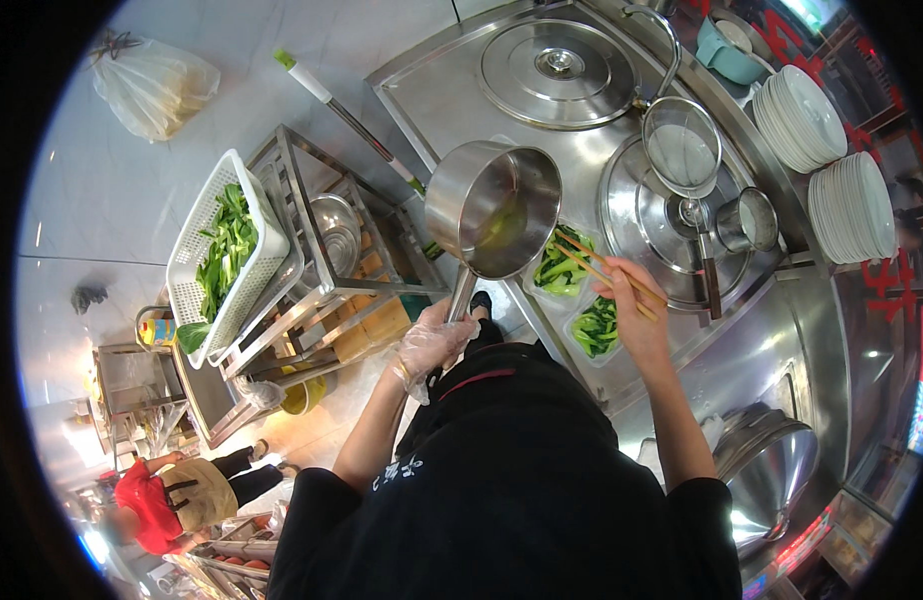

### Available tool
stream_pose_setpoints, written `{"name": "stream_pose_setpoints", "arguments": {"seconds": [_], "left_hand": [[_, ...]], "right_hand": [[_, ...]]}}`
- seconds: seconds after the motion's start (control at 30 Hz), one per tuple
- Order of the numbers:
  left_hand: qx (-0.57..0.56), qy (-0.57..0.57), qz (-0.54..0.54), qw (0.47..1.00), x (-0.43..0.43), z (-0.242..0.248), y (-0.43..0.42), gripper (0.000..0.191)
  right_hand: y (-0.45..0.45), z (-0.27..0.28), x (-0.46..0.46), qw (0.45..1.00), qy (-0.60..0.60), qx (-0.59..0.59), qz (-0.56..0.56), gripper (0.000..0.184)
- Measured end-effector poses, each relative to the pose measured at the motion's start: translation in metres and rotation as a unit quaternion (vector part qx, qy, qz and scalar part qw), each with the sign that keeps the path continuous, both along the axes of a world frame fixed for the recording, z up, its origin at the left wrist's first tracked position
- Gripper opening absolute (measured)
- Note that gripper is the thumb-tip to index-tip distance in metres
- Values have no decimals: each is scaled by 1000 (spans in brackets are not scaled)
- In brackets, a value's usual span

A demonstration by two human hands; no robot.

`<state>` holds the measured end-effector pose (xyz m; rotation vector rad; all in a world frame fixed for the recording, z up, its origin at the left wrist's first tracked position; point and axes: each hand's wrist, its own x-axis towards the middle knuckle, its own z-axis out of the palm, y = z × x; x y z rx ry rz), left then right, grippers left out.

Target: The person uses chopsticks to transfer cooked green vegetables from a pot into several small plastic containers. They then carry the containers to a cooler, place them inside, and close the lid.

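My left hand (pixel 435 337), in a clear plastic glove, grips the handle of a steel saucepan (pixel 461 202). The pan is tilted towards the right, with a little yellowish-green liquid (pixel 504 229) inside. My right hand (pixel 635 300) is bare and holds a pair of wooden chopsticks (pixel 593 264), their tips over a clear plastic container of leafy greens (pixel 563 271) beside the pan's rim. A second clear container of greens (pixel 596 328) stands close by, nearer to me. Both containers are on the steel counter (pixel 439 105).
Large steel lids (pixel 559 71), a wire strainer (pixel 683 142) and a steel cup (pixel 748 220) lie on the counter. Plate stacks (pixel 799 120) line the ledge. At left, a white basket of greens (pixel 233 255) tops a steel rack (pixel 334 281); a person in red (pixel 150 499) stands beyond.
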<state>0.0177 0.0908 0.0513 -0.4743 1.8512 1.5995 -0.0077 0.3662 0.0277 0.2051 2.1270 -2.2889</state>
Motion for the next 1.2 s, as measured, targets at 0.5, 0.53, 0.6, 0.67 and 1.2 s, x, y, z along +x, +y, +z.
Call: {"name": "stream_pose_setpoints", "arguments": {"seconds": [0.5, 0.53, 0.6, 0.67, 1.2], "left_hand": [[34, -29, -41, 998, 8, 5, 8, 17], [28, -29, -39, 998, 8, 5, 8, 16], [30, -24, -15, 999, 8, 5, 7, 12], [34, -15, -6, 999, 7, 6, 5, 11], [88, 11, 150, 985, -11, 15, -31, 14]], "right_hand": [[-26, -28, -24, 999, 35, -1, 29, 20], [-19, -25, -21, 999, 32, 0, 21, 20], [-8, -18, -15, 1000, 25, -4, 0, 20], [2, -13, -7, 999, 26, -19, -22, 20], [21, -46, 4, 998, -47, 25, -16, 23]]}}
